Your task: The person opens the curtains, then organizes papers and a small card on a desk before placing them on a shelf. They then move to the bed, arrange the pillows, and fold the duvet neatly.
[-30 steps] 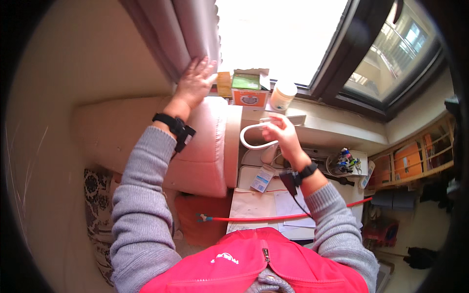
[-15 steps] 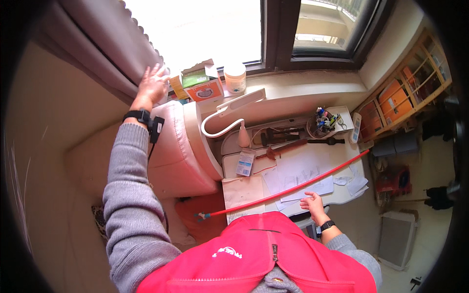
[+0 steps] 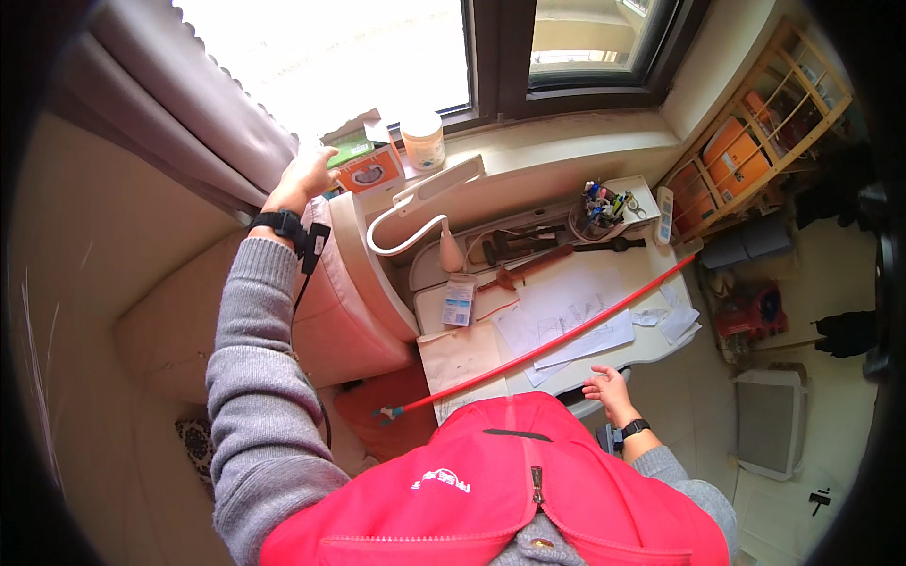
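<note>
My left hand (image 3: 304,179) reaches to the windowsill with its fingers apart, between the edge of the grey-mauve curtain (image 3: 179,104) and an opened orange-and-white cardboard box (image 3: 373,172). Its fingertips lie at the box's left side; whether they touch it I cannot tell, as bright light washes out part of the hand. Beside that box stands a white tub (image 3: 423,141) with a lid. My right hand (image 3: 612,392) hangs open and empty just off the desk's front edge. A long red pole (image 3: 566,337) with a blue-green end slants across the desk in front of it.
On the white desk (image 3: 651,351) are loose papers (image 3: 585,325), a small white-and-blue box (image 3: 460,300), a white gooseneck lamp (image 3: 451,247) and a pen holder (image 3: 596,215). A pink padded headboard (image 3: 363,283) stands at the left. A wooden rack (image 3: 755,132) leans at the right.
My left hand has come off the curtain and moved right and slightly down to the cardboard box. The view has shifted a little. My right hand stays by the desk edge.
</note>
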A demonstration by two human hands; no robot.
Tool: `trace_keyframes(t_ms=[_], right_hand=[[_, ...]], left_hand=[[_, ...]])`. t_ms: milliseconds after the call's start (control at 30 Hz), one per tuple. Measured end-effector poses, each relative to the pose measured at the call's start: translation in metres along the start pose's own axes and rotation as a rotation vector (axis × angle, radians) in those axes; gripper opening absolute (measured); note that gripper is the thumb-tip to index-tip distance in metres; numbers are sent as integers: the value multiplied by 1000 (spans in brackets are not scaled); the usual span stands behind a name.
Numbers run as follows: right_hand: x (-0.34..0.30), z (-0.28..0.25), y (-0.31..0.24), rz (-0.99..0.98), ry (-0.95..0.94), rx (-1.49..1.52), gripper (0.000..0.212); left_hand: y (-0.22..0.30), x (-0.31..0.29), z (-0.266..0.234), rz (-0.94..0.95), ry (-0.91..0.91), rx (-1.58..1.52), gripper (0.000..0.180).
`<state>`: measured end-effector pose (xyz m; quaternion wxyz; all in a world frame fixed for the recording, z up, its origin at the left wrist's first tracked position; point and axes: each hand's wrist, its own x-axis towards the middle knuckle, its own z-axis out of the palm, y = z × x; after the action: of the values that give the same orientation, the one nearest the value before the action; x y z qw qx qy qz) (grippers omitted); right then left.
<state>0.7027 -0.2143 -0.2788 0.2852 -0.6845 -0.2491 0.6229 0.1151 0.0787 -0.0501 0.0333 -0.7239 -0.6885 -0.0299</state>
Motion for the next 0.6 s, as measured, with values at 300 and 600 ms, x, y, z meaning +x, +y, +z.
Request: trace_keyframes(t_ms=[300, 600], right_hand=[[-32, -29, 45, 30, 129, 19, 32], [-50, -58, 90, 167, 291, 109, 30]], left_hand=[[-35, 59, 33, 11, -275, -77, 27], [-36, 87, 42, 134, -173, 122, 24]])
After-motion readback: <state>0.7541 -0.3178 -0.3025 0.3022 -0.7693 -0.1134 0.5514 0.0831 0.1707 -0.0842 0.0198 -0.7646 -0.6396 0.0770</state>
